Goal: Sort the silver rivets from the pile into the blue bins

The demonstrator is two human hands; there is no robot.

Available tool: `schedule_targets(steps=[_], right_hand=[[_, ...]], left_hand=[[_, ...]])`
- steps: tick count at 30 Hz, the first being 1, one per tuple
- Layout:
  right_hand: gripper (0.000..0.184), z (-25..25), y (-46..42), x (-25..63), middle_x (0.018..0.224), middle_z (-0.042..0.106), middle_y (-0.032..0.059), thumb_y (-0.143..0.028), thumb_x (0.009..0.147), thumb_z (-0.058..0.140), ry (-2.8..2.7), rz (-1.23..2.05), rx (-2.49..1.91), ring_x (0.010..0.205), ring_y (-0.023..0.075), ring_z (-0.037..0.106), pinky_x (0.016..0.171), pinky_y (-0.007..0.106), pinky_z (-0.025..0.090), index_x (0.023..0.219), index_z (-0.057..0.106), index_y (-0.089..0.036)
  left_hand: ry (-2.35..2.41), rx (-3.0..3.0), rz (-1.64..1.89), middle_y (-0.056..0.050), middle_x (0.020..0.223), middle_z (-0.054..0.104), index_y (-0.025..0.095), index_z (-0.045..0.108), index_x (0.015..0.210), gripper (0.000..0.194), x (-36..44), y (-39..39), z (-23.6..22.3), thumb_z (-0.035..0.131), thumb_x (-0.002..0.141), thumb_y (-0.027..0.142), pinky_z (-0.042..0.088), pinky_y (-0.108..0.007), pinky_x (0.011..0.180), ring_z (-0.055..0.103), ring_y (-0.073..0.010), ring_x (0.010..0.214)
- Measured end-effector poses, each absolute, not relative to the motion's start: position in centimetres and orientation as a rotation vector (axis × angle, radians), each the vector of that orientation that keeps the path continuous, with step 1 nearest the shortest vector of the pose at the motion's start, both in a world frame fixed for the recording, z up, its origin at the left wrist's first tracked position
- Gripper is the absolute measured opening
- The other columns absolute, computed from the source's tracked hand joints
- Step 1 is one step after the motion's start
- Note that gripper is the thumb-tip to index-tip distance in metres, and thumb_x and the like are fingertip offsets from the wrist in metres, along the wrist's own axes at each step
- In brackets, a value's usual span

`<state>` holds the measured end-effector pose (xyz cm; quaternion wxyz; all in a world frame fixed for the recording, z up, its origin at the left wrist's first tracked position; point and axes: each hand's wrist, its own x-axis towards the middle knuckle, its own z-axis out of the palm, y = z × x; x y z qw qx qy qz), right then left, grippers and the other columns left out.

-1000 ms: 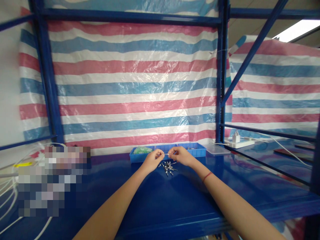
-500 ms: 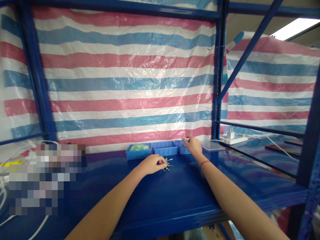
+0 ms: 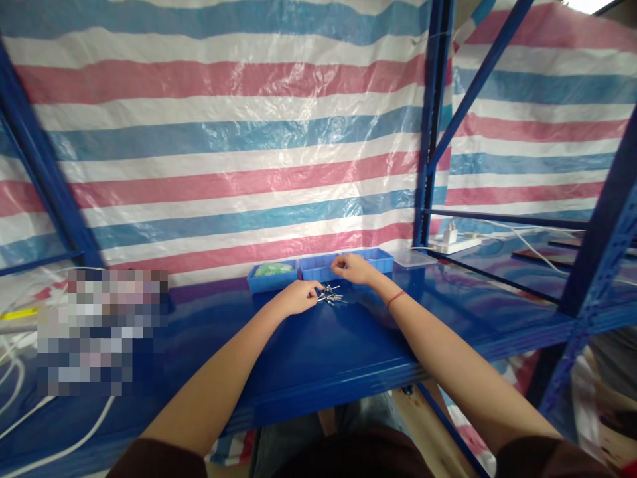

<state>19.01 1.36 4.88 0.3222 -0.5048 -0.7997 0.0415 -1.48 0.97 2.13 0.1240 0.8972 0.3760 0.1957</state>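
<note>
Pins (image 3: 330, 296) lying loose outside bins (image 3: 271, 284) | left hand (image 3: 298, 297) resting at pins, right hand (image 3: 353, 269) hovering by bins | pinching: unclear for both

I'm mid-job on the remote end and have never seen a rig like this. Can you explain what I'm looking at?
There's no machine here: these are a person's bare hands, seen by one camera worn on the head, looking forward and down. On the blue shelf lies a small pile of thin metal pieces. The left hand is at the pile's left edge. The right hand, fingers bent toward the thumb, is just behind the pile, in front of the blue bins. Whether either hand holds a piece is too small to tell. The leftmost bin contains something green. Behind everything hangs a striped sheet. A patch at the left is pixelated.
</note>
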Motion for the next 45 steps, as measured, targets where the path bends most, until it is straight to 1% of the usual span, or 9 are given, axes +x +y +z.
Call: schedule_targets(steps=[4,8,16,22,28,33,38,41,45], right_hand=[[0.022,4.0,1.1,18.1,0.075,0.068,0.0023,-0.014,0.067,0.057,-2.293,0.396,-1.204,0.063,0.0113,0.057,0.061,0.02,0.041,0.084,0.07,-0.014],[0.024,3.5,1.1,17.6,0.064,0.064,0.0005,-0.021,0.07,0.056,-2.249,0.644,-1.082,0.052,0.0079,0.051,0.053,0.019,0.041,0.087,0.069,-0.012],[0.025,4.1,0.4,16.8,0.071,0.064,0.0027,-0.029,0.072,0.057,-2.046,0.747,-1.03,0.052,0.0063,0.05,0.048,0.018,0.041,0.086,0.066,-0.01],[0.023,4.3,0.1,16.7,0.07,0.064,0.0035,-0.03,0.072,0.059,-2.035,0.725,-0.992,0.054,0.0071,0.051,0.048,0.018,0.041,0.081,0.065,-0.01],[0.026,4.2,0.4,16.8,0.069,0.065,0.0047,-0.032,0.07,0.06,-2.043,0.622,-0.955,0.057,0.0092,0.053,0.052,0.021,0.042,0.08,0.067,-0.01],[0.022,4.2,0.7,16.9,0.074,0.068,0.0059,-0.027,0.071,0.058,-2.045,0.505,-0.965,0.063,0.0117,0.057,0.059,0.022,0.044,0.08,0.068,-0.01],[0.018,4.4,0.3,17.1,0.074,0.068,0.0049,-0.021,0.073,0.055,-2.154,0.296,-1.082,0.066,0.0121,0.058,0.063,0.022,0.042,0.078,0.069,-0.011],[0.018,4.3,0.3,17.3,0.068,0.066,0.0026,-0.022,0.075,0.054,-2.226,0.305,-1.157,0.061,0.011,0.056,0.059,0.021,0.04,0.075,0.069,-0.012],[0.022,4.0,1.4,18.3,0.06,0.062,0.0026,-0.027,0.078,0.052,-2.061,0.425,-1.335,0.048,0.0085,0.05,0.051,0.021,0.037,0.068,0.065,-0.012]], left_hand=[[1.091,2.475,0.795,-0.002,0.076,0.065,0.015,0.055,0.106,0.031,-1.6,1.7,1.9,0.05,0.075,0.018,0.045,-0.024,0.065,0.06,-0.0141,0.068],[1.008,2.248,0.959,-0.002,0.082,0.061,0.017,0.047,0.111,0.034,-1.2,2.4,1.4,0.051,0.077,0.02,0.046,-0.025,0.065,0.061,-0.0132,0.071],[0.944,1.909,1.038,-0.002,0.085,0.059,0.018,0.043,0.108,0.029,-0.3,1.6,1.9,0.051,0.08,0.016,0.047,-0.025,0.067,0.063,-0.0122,0.074],[0.955,1.843,0.969,-0.004,0.091,0.062,0.017,0.047,0.106,0.025,-0.3,1.4,1.9,0.052,0.081,0.019,0.046,-0.023,0.067,0.063,-0.0124,0.081],[0.967,2.054,0.87,-0.005,0.081,0.065,0.014,0.059,0.088,0.022,-0.6,2.0,1.3,0.055,0.078,0.034,0.047,-0.024,0.063,0.062,-0.0141,0.075],[1.04,2.149,1.041,-0.004,0.072,0.064,0.014,0.061,0.083,0.02,-0.7,2.4,1.4,0.059,0.074,0.032,0.047,-0.024,0.062,0.06,-0.0135,0.068],[1.163,2.206,1.154,-0.004,0.081,0.065,0.015,0.063,0.083,0.019,-0.8,1.9,1.9,0.06,0.072,0.03,0.047,-0.027,0.07,0.061,-0.0151,0.075],[1.197,2.255,1.167,-0.004,0.085,0.065,0.015,0.061,0.098,0.029,-0.8,1.7,2.0,0.057,0.075,0.033,0.047,-0.027,0.07,0.06,-0.0143,0.072],[1.203,2.461,1.122,-0.004,0.093,0.064,0.017,0.047,0.124,0.049,-0.8,1.6,1.9,0.054,0.079,0.033,0.047,-0.027,0.071,0.057,-0.0118,0.065]])
